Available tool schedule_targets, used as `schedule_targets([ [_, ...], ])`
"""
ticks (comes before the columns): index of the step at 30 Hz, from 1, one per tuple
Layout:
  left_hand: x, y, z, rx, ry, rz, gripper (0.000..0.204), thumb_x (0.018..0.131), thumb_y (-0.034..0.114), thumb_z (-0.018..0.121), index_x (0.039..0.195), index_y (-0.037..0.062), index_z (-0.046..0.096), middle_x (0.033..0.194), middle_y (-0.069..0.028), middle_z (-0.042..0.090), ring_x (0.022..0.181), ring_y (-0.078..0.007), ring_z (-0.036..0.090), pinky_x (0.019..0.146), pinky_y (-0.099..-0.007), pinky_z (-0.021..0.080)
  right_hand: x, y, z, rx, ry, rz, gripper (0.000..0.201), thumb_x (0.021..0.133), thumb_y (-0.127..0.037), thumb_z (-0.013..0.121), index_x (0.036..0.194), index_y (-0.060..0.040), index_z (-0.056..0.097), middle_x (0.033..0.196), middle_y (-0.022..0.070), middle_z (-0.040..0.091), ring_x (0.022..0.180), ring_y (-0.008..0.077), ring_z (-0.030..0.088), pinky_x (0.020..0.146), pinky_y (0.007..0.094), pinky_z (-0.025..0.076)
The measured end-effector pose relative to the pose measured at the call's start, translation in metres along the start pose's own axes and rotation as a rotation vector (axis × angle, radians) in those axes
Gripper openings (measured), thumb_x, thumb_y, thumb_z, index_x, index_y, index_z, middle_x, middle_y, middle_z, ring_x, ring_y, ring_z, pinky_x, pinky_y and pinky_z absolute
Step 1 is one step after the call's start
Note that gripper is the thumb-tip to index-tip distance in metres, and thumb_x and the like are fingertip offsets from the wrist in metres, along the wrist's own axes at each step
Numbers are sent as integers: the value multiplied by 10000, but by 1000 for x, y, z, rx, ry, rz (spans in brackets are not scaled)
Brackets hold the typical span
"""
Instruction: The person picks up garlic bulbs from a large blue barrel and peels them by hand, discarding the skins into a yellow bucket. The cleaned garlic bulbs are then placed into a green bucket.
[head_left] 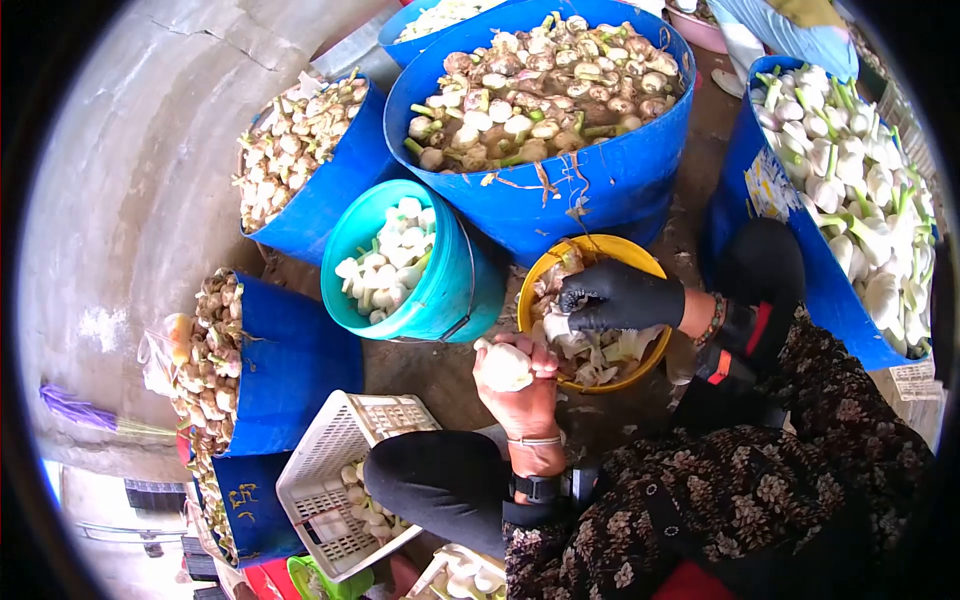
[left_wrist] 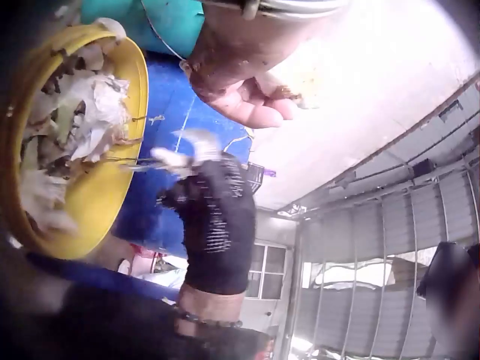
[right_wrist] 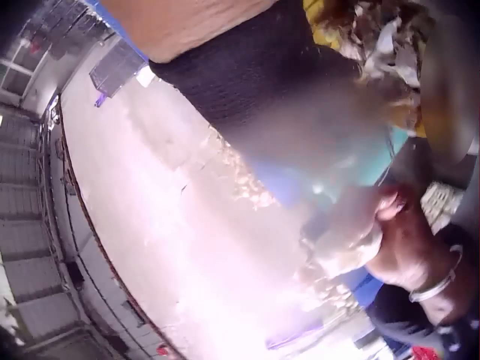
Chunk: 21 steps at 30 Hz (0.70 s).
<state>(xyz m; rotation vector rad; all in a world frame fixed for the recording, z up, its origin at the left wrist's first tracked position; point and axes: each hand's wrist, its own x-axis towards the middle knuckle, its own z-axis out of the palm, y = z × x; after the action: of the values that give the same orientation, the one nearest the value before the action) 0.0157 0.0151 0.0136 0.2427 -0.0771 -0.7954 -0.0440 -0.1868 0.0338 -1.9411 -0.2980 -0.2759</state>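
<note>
My bare left hand (head_left: pixel 524 400) grips a pale peeled garlic bulb (head_left: pixel 506 368), its fingers curled around it. Above the yellow bucket (head_left: pixel 661 352) of skins, my right hand (head_left: pixel 622 297) in a black glove has its fingers bent, pinching a whitish piece of peel (head_left: pixel 556 325). The left wrist view shows the gloved hand (left_wrist: pixel 217 217) with pale strips of peel (left_wrist: pixel 176 159) at its fingertips, below the bare hand (left_wrist: pixel 244 75). Blur covers the glove (right_wrist: pixel 277 82) in the right wrist view, where the bare hand (right_wrist: pixel 409 244) holds the whitish bulb (right_wrist: pixel 349 251).
A teal bucket (head_left: pixel 467 285) of peeled bulbs stands left of the yellow one. Blue barrels (head_left: pixel 600 185) of garlic surround the work spot. At lower left lies a white crate (head_left: pixel 300 470) with bulbs. At the top right, part of a person (head_left: pixel 780 35) shows.
</note>
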Motion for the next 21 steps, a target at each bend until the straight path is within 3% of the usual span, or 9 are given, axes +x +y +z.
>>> schedule_targets([
  [3,-3,3,-5,-15,31,19,281,915,325,431,950,64,530,746,-50,457,647,-182,414,607,-319,339,-3,3,-3,-737,-348,89,213,771,-150,587,974,-109,632,824,122,643,721,342,621,614,439,475],
  [6,-5,9,-6,-60,-24,0,265,894,306,446,926,60,541,762,-60,478,671,-196,441,622,-326,365,-8,8,6,-796,-286,82,181,762,-144,569,929,-117,634,803,123,631,715,335,615,613,436,475],
  [10,-11,24,15,199,341,33,380,899,384,421,899,38,578,776,-109,586,683,-260,537,561,-351,435,7,-4,10,-703,33,-92,161,743,-145,576,888,-133,643,768,124,630,682,324,620,574,441,474],
  [12,-18,43,31,345,432,121,389,893,404,431,906,46,583,821,-105,611,701,-262,578,563,-342,458,13,-9,7,-777,-205,50,111,746,-176,564,766,-103,644,731,126,643,655,331,625,549,453,476],
  [14,-34,83,43,626,451,299,378,884,408,455,921,57,588,883,-107,627,741,-258,608,577,-340,480,14,-13,3,-732,-229,95,133,751,-184,554,737,-87,645,704,132,634,642,340,618,557,456,469],
  [16,-52,123,60,847,542,680,347,881,385,490,952,62,596,907,-114,630,776,-243,617,603,-320,491,17,-18,-11,-686,-153,47,150,782,-206,549,763,-90,642,712,124,635,637,327,620,569,445,470],
  [18,-76,183,68,1200,812,979,343,892,370,495,1006,67,609,917,-125,628,800,-239,609,665,-332,499,29,-23,-30,-534,-41,13,160,811,-245,552,793,-111,637,736,114,638,650,311,624,590,432,474],
  [20,-100,205,93,1325,996,1192,177,872,191,513,913,48,609,878,-75,601,828,-167,575,761,-307,475,43,-27,-58,-513,6,-79,153,827,-264,558,827,-132,636,760,106,639,680,298,628,609,422,477],
  [21,-133,258,63,1766,1015,1261,224,853,174,542,998,14,598,961,-119,590,893,-215,565,813,-350,462,49,-26,-72,-558,54,-92,149,825,-259,563,838,-132,639,768,109,639,697,303,628,631,424,479],
])
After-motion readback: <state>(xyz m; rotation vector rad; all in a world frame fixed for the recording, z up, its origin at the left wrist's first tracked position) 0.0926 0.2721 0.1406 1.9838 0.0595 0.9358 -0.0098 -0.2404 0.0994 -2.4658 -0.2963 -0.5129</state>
